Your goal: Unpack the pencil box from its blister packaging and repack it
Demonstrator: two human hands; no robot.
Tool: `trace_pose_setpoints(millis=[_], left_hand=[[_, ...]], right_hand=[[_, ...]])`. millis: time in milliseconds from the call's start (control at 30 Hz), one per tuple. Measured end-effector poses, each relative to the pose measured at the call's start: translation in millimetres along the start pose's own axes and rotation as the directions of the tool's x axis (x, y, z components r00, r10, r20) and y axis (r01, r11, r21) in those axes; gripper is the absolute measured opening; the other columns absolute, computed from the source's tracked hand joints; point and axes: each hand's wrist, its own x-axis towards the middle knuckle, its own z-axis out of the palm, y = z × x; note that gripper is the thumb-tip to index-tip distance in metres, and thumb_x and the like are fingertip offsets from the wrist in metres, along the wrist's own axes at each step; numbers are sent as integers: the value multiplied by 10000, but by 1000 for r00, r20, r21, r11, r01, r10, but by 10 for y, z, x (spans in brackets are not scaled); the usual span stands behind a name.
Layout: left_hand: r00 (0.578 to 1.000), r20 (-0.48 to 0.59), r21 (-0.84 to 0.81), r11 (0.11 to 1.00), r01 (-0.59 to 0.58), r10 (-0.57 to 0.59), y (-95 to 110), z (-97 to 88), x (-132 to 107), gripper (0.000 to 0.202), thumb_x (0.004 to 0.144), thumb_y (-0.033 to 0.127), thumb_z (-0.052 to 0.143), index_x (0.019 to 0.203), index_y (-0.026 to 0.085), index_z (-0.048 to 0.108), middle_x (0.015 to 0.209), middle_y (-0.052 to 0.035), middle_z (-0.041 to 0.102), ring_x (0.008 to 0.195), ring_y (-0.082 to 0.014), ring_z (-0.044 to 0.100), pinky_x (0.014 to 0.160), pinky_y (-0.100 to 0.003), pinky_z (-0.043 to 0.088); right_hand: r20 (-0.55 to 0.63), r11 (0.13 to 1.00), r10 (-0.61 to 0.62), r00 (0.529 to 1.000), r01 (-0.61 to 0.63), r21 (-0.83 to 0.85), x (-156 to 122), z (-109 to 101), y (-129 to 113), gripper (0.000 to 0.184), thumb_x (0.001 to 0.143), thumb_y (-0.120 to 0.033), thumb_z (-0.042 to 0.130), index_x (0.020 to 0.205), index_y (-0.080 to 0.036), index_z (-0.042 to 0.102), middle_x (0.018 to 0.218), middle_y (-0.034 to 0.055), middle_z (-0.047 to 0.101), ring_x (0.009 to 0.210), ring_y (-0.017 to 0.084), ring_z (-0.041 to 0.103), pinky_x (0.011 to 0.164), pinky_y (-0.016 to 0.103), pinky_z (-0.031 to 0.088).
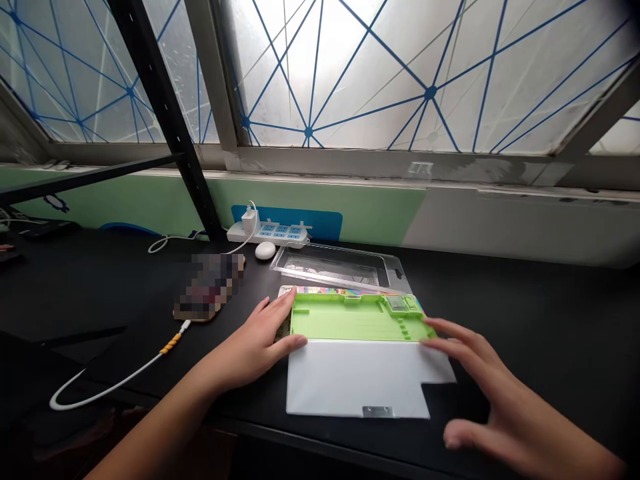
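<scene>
Lime-green compartmented plastic tray (pixel 357 320), lying flat on a black tabletop (pixel 540 300), with a white flat panel (pixel 360 380) extending from its near edge towards the wearer. Whether the two are hinged cannot be told. A small metal clasp (pixel 377 411) is seen at the panel's near edge. The left hand (pixel 253 340) is laid open on the tray's left end, its fingers spread over the rim. The right hand (pixel 493 393) is held wide, its fingertips (pixel 450 331) just meeting the tray's right corner. Neither hand is closed on anything. A multicoloured printed strip (pixel 340 291) lies directly behind the tray, with a clear plastic shell (pixel 333 267) just beyond. Further off are a white power strip (pixel 267 233) and a blurred, unidentifiable object (pixel 210 287). A white cable (pixel 115 377) lies beside the left forearm (pixel 165 413).

Risks: uneven pressure from the hands could skid the tray across the smooth top; the panel, lying near the table's front edge, could tip over if pushed; the cable could be snagged by the forearm.
</scene>
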Motion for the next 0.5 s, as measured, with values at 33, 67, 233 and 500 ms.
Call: trace_pose_setpoints(millis=[33, 67, 233, 500], left_hand=[[1000, -13, -2, 1000, 1, -1, -14, 13, 10, 782, 1035, 611, 407, 1668, 239, 138, 1712, -36, 112, 1594, -301, 72, 1303, -513, 118], [1000, -28, -4, 1000, 1, -1, -29, 27, 18, 747, 1048, 591, 378, 1667, 234, 159, 1712, -34, 133, 1595, -297, 84, 1302, -514, 122], [994, -111, -85, 996, 7, -17, -78, 62, 22, 702, 1056, 631, 250, 1635, 237, 310, 1688, -32, 279, 1592, -306, 159, 1292, -544, 168], [972, -224, -267, 955, -127, 67, -74, 46, 19, 765, 1033, 697, 202, 1613, 222, 352, 1598, -107, 482, 1495, -309, 428, 1240, -493, 328]], right_hand=[[25, 997, 68, 997, -69, 25, -16, 9, 117, 842, 763, -546, 823, 1490, -336, 454, 1599, 134, 457, 1370, 392, 553, 1020, 488, 576], [44, 991, 124, 991, -126, 52, -19, 22, 206, 816, 795, -542, 792, 1503, -345, 438, 1602, 132, 461, 1380, 393, 544, 1036, 508, 563], [10, 943, 280, 960, -277, 185, 72, 99, 246, 598, 918, -532, 640, 1462, -331, 493, 1491, 116, 600, 1306, 362, 621, 1028, 511, 570], [-52, 909, 354, 934, -330, 254, 192, 88, 112, 554, 900, -552, 675, 1373, -288, 558, 1402, 113, 678, 1250, 338, 668, 1002, 465, 600]])
